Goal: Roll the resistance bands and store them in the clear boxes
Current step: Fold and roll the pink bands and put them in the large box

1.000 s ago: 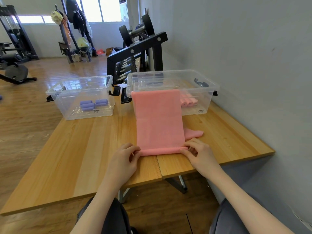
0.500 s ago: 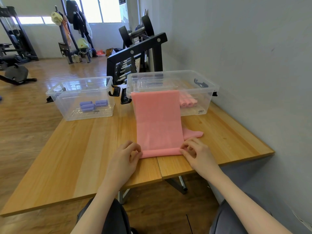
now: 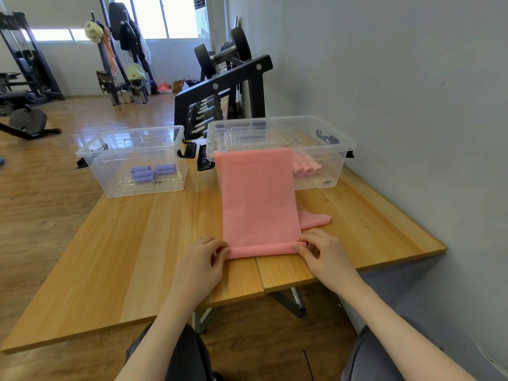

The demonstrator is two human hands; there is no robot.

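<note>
Pink band [image 3: 258, 199] lies on the bench [image 3: 137, 243], running from the near edge up to the right clear box [image 3: 316, 138]; its far end hangs over that box's front rim. Near end is rolled into a thin tube, sitting close to the bench's near edge, right across the seam between the two bench panels.

Left hand [image 3: 200, 268] pinches the left end of the roll, fingers curled over it. Right hand [image 3: 321, 257] pinches the right end, same grip. Hands are apart, one at each end, roll spanning between them.

Hard to read: how many turns are in the roll, since the fingers cover both ends. A second pink flap [image 3: 316, 220] sticks out from under the band's right edge, just beyond the right hand; can't tell if it's the same band folded back or a separate one. The band blocks most of the right box's front wall.

Band look: matte, salmon pink, flat, uniform width, no visible creases.

Pink rolls [image 3: 306, 167] sit in the right box, toward its right side. Left clear box [image 3: 132, 138], near the bench's far left corner, holds purple rolls [image 3: 152, 171].
</note>
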